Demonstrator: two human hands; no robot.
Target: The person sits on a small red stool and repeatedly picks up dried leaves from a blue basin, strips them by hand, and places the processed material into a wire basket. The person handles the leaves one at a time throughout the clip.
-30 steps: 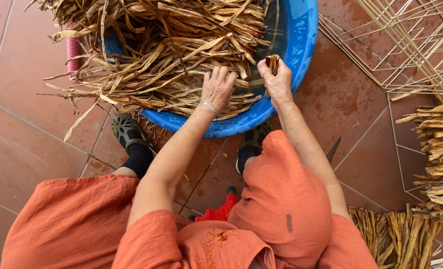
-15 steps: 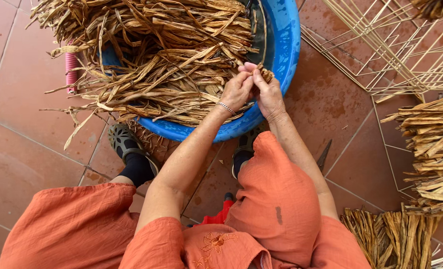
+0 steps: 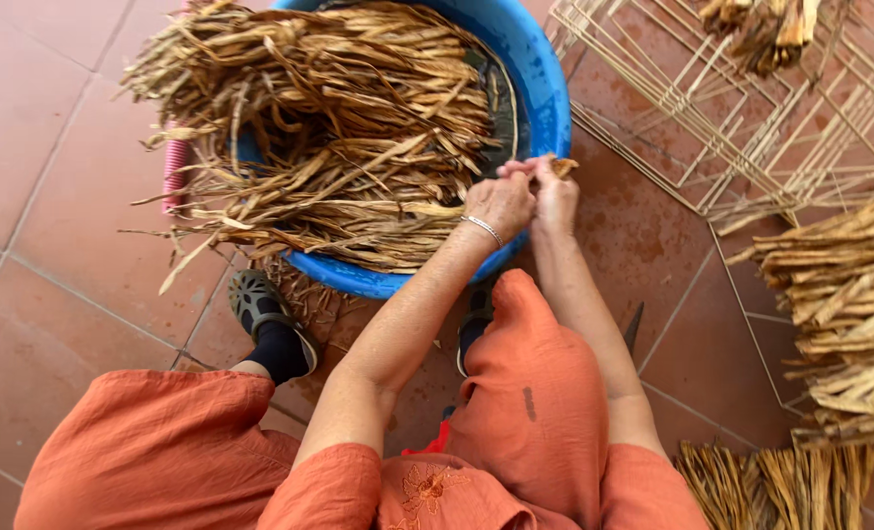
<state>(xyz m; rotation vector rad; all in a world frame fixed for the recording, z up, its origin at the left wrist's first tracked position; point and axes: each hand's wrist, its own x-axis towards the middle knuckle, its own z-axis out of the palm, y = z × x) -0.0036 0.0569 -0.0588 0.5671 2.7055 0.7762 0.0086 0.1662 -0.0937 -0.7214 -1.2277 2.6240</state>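
Nearest the camera, loose orange cloth trousers (image 3: 152, 451) and an orange top with a small embroidered flower (image 3: 437, 491) are seen, with a dark shoe over a black sock (image 3: 265, 319) planted on the reddish-brown tiled floor (image 3: 34, 294). Two bare forearms are stretched forward from the body. The left hand (image 3: 501, 203), marked by a thin silver bracelet (image 3: 482, 229) at the wrist, is closed, its fingertips pinched together with those of the right hand (image 3: 555, 196); a short piece of dried tan leaf strip (image 3: 563, 167) is gripped between both, held over the near right rim of the round blue plastic basin (image 3: 545, 88). The basin is filled and overtopped by a heap of dried, straw-coloured leaf strips (image 3: 329, 147), long, flat and curled, with ends spilling over the left rim. A pink ribbed object (image 3: 174, 172) is partly hidden under the heap at the basin's left side. To the right, at the near edge, bundles of stiff golden straw (image 3: 781, 486) are laid on the floor, and a stack of flattened dried strips (image 3: 840, 314) is piled beyond them. Farthest away, a pale grid of thin woven sticks (image 3: 712, 108) is spread flat on the tiles, with another clump of dried strips (image 3: 761, 29) resting on it.
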